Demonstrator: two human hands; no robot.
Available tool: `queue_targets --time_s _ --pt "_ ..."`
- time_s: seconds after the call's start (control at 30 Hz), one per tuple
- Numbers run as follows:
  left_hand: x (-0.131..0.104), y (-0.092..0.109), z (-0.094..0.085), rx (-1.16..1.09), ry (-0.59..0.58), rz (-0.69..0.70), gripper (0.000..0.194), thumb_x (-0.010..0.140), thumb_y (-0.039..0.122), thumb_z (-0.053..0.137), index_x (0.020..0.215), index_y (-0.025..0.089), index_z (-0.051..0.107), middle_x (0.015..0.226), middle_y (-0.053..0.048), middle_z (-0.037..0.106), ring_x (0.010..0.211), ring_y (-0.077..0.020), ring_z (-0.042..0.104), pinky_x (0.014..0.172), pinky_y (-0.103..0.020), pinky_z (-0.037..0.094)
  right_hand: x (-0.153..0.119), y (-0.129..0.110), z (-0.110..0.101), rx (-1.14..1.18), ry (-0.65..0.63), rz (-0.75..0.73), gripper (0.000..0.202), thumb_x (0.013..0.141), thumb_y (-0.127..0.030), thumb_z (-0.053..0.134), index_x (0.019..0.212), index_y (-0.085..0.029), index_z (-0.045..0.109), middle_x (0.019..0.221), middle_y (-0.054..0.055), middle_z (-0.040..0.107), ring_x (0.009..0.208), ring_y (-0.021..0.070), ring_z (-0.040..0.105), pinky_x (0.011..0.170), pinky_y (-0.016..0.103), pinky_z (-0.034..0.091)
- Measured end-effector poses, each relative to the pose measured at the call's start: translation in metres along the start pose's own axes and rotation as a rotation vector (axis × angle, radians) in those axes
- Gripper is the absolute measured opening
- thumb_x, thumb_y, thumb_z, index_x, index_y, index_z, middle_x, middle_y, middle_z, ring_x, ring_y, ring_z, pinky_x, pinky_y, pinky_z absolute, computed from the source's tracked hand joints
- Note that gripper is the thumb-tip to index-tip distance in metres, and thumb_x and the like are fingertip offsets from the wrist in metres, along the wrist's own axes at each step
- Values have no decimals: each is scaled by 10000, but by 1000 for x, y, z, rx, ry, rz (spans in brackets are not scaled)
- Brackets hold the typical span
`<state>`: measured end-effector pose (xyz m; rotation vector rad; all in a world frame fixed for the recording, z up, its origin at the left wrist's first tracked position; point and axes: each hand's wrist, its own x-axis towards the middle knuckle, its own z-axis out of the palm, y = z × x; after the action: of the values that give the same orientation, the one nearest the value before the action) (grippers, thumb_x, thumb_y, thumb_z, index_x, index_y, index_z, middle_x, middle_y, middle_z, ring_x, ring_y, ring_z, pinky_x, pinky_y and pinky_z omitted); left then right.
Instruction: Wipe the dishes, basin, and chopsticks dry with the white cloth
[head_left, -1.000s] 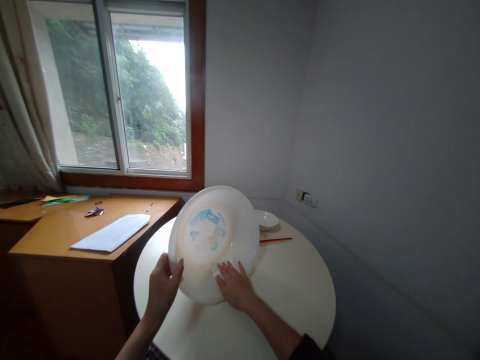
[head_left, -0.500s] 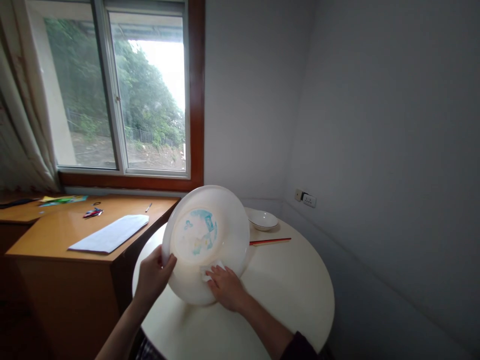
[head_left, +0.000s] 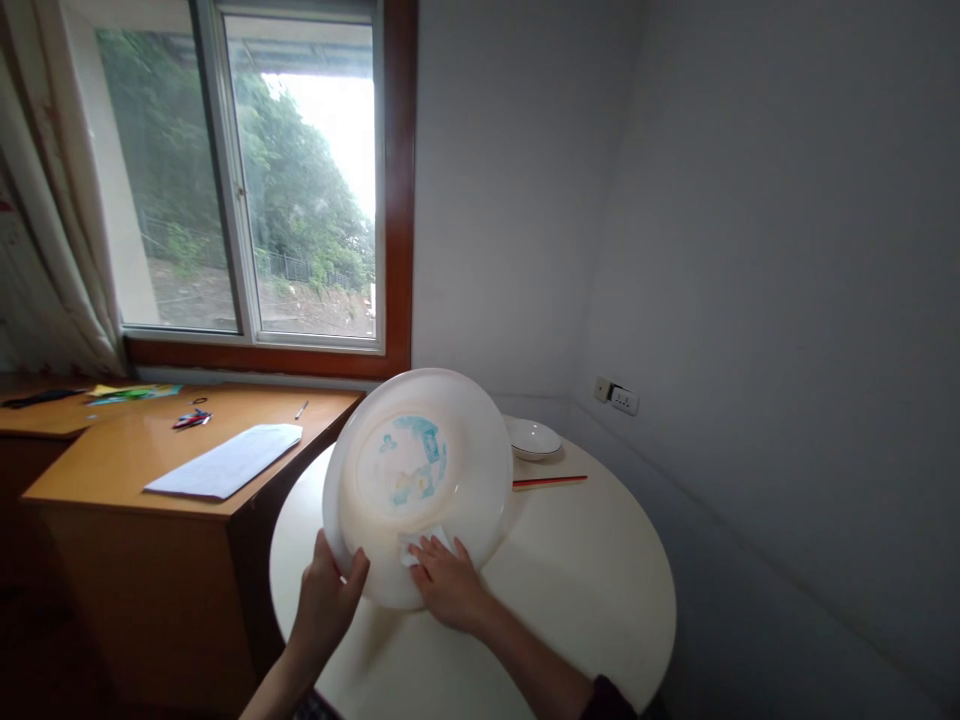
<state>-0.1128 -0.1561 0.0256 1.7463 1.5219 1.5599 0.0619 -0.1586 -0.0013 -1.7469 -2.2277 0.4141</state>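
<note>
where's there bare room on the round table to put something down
The widest free patch on the round table lies between the chopsticks, the right forearm and the table's right edge. It is crowded around the basin, with the left hand and right hand at it and the bowl partly hidden behind.

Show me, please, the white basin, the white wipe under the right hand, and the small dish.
White basin (head_left: 409,462): head view, on its round centre.
White wipe (head_left: 413,538): head view, on its exposed upper-left part.
Small dish (head_left: 536,439): head view, on its inner hollow.
</note>
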Motion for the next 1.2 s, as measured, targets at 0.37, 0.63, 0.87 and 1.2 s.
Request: queue_targets --time_s 0.37,0.63,0.87,1.2 --pt "36 24 -27 132 34 117 203 667 412 464 606 229 399 441 65 401 428 -126 396 429 -253 350 -1 23 -6 -112 108 55 435 907 -320 302 1281 -193 483 1404 94 386 1318 206 290 1088 412 110" --pt "-5 -7 9 -148 -33 -23 420 665 470 537 941 157 490 762 -72 644 643 -236 611 570 -364 504 3 11 2 -94 88 78 461 931 -340 234 1300 -178 457 1398 123 388 1318 237 291 1071 501 108" --pt "22 7 -5 -14 -17 23 350 613 397 508 879 171 474 623 -19 588 554 -216 566 532 -343 467 -3 16 -5 -97 44 -60 464 940 -409 218 1326 -246 419 1394 46 410 1293 174 339 1067 398 204" --pt "2 7 12 -149 227 -54 490 653 414 550 1060 157 463 971 -97 529 918 -272 541 791 -434 475 -3 18 -5 -141 101 11 506 939 -399 226 1363 -161 368 1404 144 372 1318 257 285 1074 485 121"
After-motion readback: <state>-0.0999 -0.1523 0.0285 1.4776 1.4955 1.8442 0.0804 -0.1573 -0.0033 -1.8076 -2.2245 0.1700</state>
